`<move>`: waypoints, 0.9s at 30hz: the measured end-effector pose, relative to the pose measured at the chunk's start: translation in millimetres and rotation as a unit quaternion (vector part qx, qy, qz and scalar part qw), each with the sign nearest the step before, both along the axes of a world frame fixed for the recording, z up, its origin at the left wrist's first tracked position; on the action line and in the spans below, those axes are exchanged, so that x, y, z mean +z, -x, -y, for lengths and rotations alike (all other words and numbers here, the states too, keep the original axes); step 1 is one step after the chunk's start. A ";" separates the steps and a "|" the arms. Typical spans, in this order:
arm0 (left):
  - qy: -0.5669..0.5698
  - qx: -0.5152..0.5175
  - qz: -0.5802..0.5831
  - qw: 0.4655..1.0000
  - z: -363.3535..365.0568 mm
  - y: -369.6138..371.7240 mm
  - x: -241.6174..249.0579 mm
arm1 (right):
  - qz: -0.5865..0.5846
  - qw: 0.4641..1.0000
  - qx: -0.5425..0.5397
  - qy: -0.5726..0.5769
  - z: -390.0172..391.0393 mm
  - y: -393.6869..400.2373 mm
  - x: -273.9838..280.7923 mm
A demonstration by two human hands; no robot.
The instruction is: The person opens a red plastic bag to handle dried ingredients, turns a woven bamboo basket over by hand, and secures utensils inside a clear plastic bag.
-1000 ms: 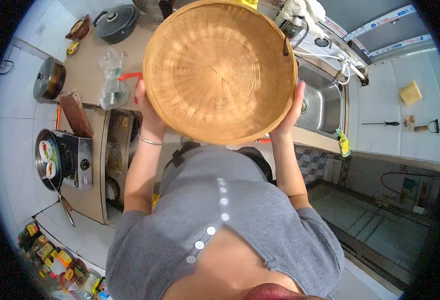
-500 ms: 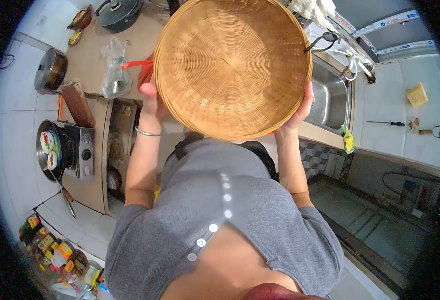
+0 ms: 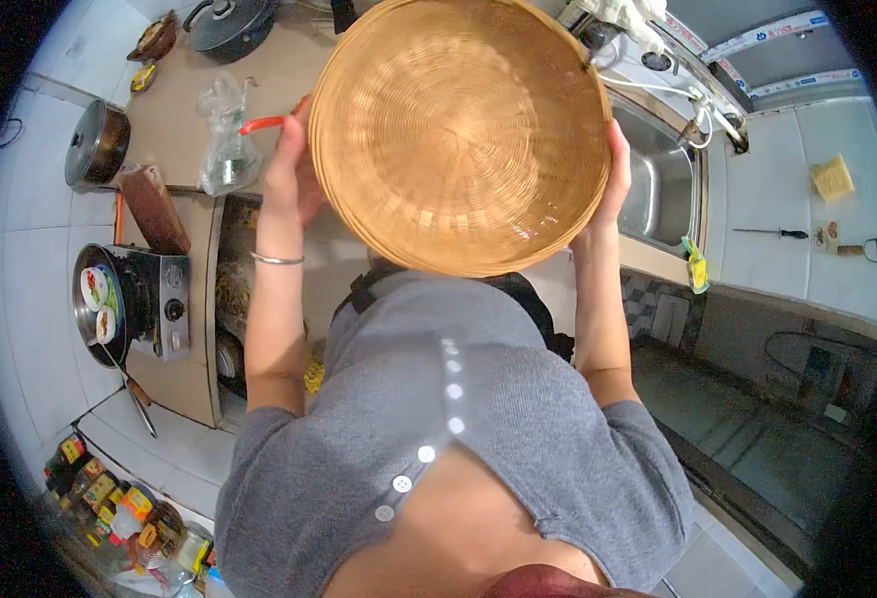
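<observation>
A round, shallow bamboo basket is held up before my chest, its woven inside facing me. My left hand grips its left rim, with the fingers mostly hidden behind it. A thin red strip sticks out beside that thumb; what it belongs to is hidden. My right hand clasps the opposite rim, its fingers also partly out of sight. Left of the basket, a crumpled clear plastic bag lies on the counter.
A steel sink is on my right. At the left, a pan with small dishes sits by a gas stove. Lidded pots stand farther back. Several bottles and jars crowd the lower left.
The basket has shifted and turned slightly in my hands. My left hand has moved a little outward, and my right hand sits higher on the rim. Less of the red thing shows.
</observation>
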State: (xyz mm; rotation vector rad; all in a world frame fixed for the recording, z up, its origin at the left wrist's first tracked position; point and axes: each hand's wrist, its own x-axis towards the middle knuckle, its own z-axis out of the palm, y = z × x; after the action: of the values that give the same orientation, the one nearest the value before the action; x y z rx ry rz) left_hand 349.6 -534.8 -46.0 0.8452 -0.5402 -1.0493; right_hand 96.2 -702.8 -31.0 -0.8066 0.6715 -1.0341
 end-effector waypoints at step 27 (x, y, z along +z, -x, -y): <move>-0.058 0.030 -0.157 0.985 5.1 24.3 17.3 | 0.052 0.995 0.049 -0.074 -21.4 -2.7 3.3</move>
State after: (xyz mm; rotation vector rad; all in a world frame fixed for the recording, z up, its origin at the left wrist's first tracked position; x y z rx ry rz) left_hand 325.4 -539.9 -28.6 0.7734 -0.1884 -1.1396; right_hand 98.8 -681.4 -27.7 -0.6470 0.6063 -0.9193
